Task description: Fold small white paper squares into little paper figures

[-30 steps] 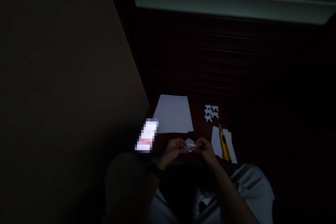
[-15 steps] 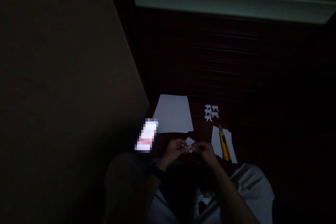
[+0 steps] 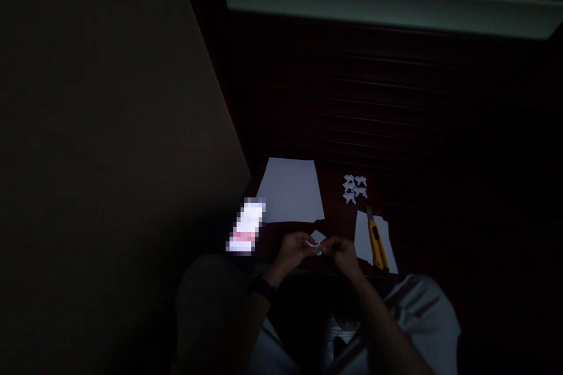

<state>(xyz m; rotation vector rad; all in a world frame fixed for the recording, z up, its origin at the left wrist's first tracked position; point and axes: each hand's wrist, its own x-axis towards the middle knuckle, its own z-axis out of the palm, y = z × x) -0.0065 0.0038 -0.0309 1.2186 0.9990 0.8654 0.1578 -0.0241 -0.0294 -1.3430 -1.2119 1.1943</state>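
Both my hands meet over a small folded piece of white paper (image 3: pixel 318 236) near the front edge of a dark table. My left hand (image 3: pixel 294 250), with a dark band on its wrist, pinches the paper from the left. From the right, my right hand (image 3: pixel 343 252) grips it with thumb and forefinger. One pointed corner of the paper shows beyond the fingertips; the fingers cover much of the rest. Right of my hands, a yellow utility knife (image 3: pixel 377 243) lies with its blade out on smaller white sheets (image 3: pixel 362 240).
A stack of white paper (image 3: pixel 291 190) lies behind my hands to the left. Several small folded paper figures (image 3: pixel 354 188) sit at the back right. A lit, pixelated screen (image 3: pixel 247 227) is at the left. A wall (image 3: pixel 109 99) rises on the left side.
My fingers have shifted very slightly on the folded paper, closing in a little around it. Everything else stays in place.
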